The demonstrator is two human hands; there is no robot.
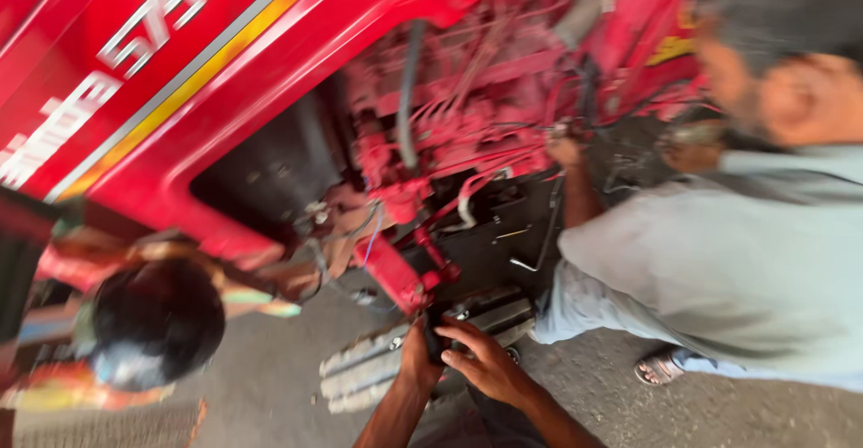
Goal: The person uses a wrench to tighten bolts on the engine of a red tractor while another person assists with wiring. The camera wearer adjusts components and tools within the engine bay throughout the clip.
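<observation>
A small dark part [434, 340] sits between the left hand [416, 355] and right hand [483, 361], both closed around it (blurred view). Just above them hangs a red tractor engine [431, 133]. To their right, a person in a grey shirt [719, 259] leans in.

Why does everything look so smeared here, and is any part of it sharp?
Head view: motion blur smears the whole frame, worst on the person in the pale grey shirt and the red engine pipes; the left hand and right hand on a dark part are clearest; daylight is soft, no hard glare.
</observation>
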